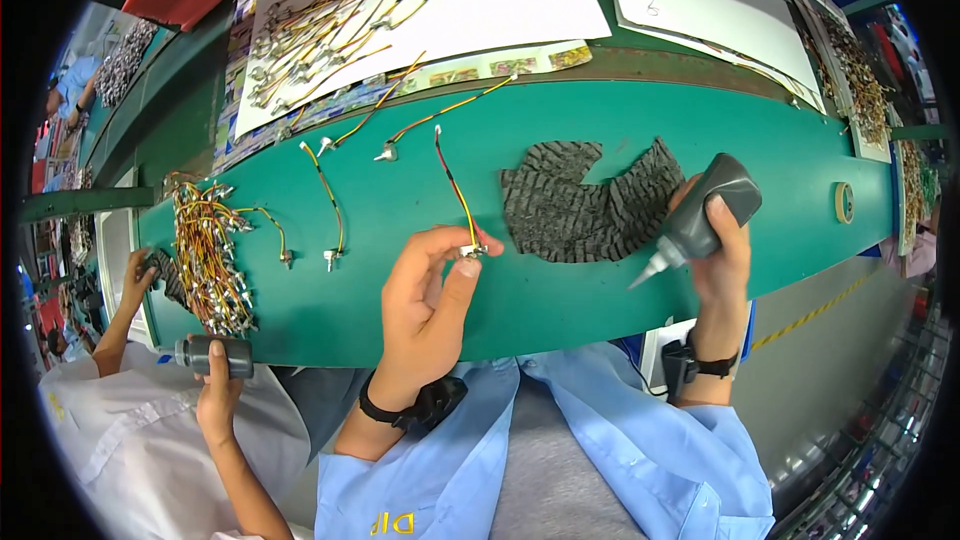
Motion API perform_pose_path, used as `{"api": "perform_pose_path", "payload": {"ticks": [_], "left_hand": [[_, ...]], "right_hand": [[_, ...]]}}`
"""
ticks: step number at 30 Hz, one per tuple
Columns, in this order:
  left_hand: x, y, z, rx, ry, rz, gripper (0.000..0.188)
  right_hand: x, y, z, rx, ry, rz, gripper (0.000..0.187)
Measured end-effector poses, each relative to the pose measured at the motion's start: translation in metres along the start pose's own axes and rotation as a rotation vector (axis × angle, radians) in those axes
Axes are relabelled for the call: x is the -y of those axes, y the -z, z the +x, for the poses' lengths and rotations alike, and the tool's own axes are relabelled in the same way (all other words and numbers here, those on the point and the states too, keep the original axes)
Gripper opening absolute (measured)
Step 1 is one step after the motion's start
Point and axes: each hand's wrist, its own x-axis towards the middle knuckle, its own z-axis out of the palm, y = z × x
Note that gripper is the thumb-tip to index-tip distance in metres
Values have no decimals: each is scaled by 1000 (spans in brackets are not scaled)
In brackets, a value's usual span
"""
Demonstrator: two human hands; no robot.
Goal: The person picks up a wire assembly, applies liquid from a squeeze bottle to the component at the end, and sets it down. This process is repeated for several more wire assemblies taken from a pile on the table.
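My left hand [425, 305] pinches a small wired metal part [471, 252], like a potentiometer, between thumb and fingertips. Its red, yellow and black leads run away from me over the green table to a small white connector [438, 130]. In my right hand [728, 255] is a dark grey squeeze bottle [722, 195], tilted with its pale pointed nozzle [652, 268] down to the left. The nozzle tip is well apart from the metal part. A dark striped cloth [560, 215] lies between my hands, its right end next to the bottle and my right fingers.
Loose wired parts [335, 205] lie left of my left hand, beside a heaped bundle [212, 260]. More rest on a white sheet [480, 0] at the back. A tape roll [845, 202] is at the right. A co-worker's hand [215, 405] at left holds another dark bottle [228, 357].
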Motion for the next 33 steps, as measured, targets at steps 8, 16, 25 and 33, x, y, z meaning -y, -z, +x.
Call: {"api": "perform_pose_path", "payload": {"ticks": [8,16,25,33], "left_hand": [[-7,18,-7,39,-176,-178,20],[1,20,-10,45,-173,-247,21],[3,13,-7,3,-104,-207,20],[7,7,-8,6,-80,-156,20]], "right_hand": [[-2,2,-2,-355,-206,157,35],[-10,14,-31,-202,-142,704,37],[-26,50,-37,126,-118,1144,45],[-6,31,-26,-232,10,668,48]]}}
